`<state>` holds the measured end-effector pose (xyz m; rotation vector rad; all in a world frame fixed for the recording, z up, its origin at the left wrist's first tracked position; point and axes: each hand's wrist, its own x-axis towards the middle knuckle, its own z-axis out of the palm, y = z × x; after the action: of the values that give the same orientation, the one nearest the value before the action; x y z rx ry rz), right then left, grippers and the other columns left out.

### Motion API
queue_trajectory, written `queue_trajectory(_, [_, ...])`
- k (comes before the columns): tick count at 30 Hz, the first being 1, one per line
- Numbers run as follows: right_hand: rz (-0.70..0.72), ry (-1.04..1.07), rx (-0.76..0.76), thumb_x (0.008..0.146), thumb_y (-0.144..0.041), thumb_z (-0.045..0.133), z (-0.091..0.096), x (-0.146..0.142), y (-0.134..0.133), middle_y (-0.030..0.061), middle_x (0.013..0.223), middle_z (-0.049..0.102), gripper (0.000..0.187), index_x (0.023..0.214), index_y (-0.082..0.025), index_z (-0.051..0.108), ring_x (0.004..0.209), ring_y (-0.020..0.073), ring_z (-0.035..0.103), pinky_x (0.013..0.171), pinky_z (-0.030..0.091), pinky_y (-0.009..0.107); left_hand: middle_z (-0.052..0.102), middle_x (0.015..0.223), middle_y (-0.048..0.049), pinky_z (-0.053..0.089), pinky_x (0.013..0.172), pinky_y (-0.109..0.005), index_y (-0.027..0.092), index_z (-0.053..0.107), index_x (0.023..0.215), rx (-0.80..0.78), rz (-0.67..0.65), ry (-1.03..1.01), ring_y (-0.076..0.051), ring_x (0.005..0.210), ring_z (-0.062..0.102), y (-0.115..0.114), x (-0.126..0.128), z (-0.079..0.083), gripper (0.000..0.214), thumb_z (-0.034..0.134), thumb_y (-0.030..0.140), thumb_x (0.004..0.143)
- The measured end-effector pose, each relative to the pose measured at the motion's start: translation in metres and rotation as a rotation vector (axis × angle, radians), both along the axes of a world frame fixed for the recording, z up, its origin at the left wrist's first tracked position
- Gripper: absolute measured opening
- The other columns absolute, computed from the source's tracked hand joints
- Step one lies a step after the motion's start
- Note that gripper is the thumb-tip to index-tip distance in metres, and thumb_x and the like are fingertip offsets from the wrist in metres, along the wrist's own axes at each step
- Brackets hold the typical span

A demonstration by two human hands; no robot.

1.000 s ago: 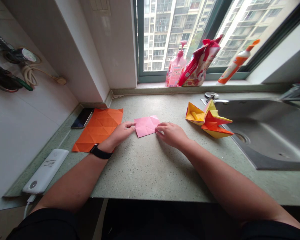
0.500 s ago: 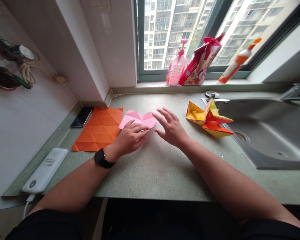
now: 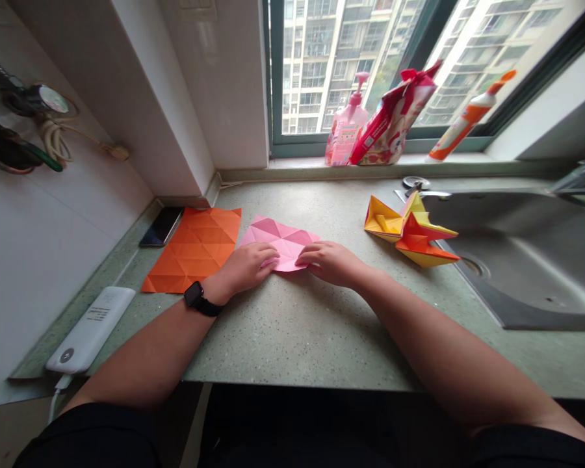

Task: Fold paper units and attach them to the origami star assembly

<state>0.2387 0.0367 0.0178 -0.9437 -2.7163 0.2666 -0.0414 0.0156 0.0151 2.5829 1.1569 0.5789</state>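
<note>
L hand [image 3: 244,268] lying open on pink origami paper [image 3: 277,235] — R hand [image 3: 329,263] same, no grip.

A speckled green stone countertop [image 3: 292,338] runs under the window. Toward the lower left lies a white power bank [image 3: 90,330], and in the far left corner a black smartphone [image 3: 161,227] sits just beside a creased orange paper sheet [image 3: 190,250]. Mid-counter, a creased pink paper sheet [image 3: 277,233] lies close to the orange one. At right, a folded yellow-and-orange origami model [image 3: 409,233] sits by the rim of the steel sink [image 3: 521,260].
</note>
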Motion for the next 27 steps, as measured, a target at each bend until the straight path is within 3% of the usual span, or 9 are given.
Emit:
queue_trajectory(9, [-0.121,0.013,-0.04,0.096,-0.019,0.072,0.0,0.005,0.002,0.0065,0.117,0.084,0.028,0.119,-0.028,0.083,0.105,0.0242,0.079,0.094,0.06,0.037,0.081,0.123,-0.0084,0.058,0.104,-0.042,0.024,0.082,0.105,-0.038,-0.089,-0.022,-0.025,0.114,0.074,0.001,0.002,0.001,0.024,0.058,0.017,0.104])
queue_trajectory(14, [-0.096,0.048,-0.034,0.094,-0.016,0.07,-0.005,0.01,0.006,0.0081,0.119,0.083,0.033,0.124,-0.025,0.079,0.109,0.0245,0.077,0.099,0.058,0.038,0.082,0.12,-0.0066,0.055,0.103,-0.041,0.024,0.082,0.105,-0.026,-0.127,0.01,-0.025,0.112,0.075,0.003,0.001,-0.001,0.022,0.061,0.015,0.102])
queue_trajectory(27, [-0.177,0.056,-0.037,0.097,-0.025,0.069,-0.008,0.012,0.008,0.0076,0.127,0.082,0.044,0.141,-0.027,0.069,0.106,0.024,0.078,0.095,0.059,0.037,0.083,0.119,-0.0045,0.052,0.106,-0.044,0.024,0.079,0.109,-0.022,-0.142,-0.002,-0.027,0.113,0.074,0.0,0.003,-0.002,0.012,0.07,0.026,0.101])
